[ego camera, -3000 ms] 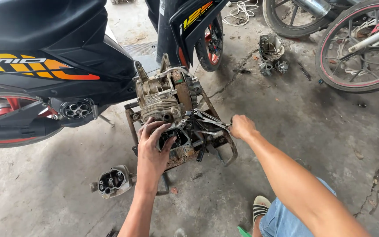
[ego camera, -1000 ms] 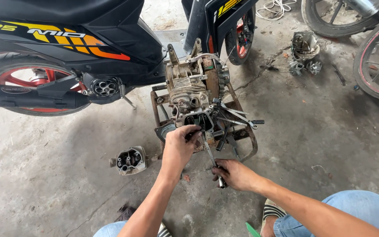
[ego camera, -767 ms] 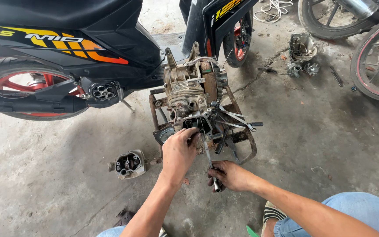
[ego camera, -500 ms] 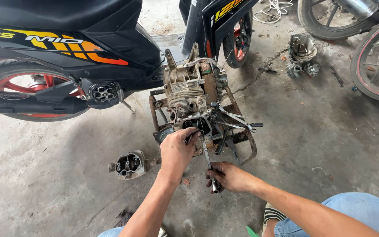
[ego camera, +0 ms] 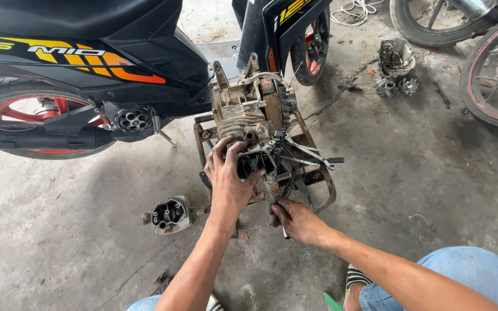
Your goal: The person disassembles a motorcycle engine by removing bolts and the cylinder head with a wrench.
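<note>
A dirty grey engine block (ego camera: 248,114) rests on a rusty metal stand (ego camera: 318,184) in front of me. My left hand (ego camera: 228,179) grips the near end of the engine around its dark opening (ego camera: 255,163). My right hand (ego camera: 296,219) is closed on a thin metal tool (ego camera: 276,204) whose tip points up toward that opening. Several wrenches (ego camera: 306,154) lie on the stand just right of the engine.
A black scooter (ego camera: 99,63) with red wheels stands at the left and behind. A loose cylinder head (ego camera: 169,214) lies on the concrete at left. More engine parts (ego camera: 396,69) and two wheels (ego camera: 494,75) sit at the far right.
My right hand left the wrenches on the stand and dropped below the engine, taking up the thin tool. My left hand stayed on the engine. The view shifted slightly.
</note>
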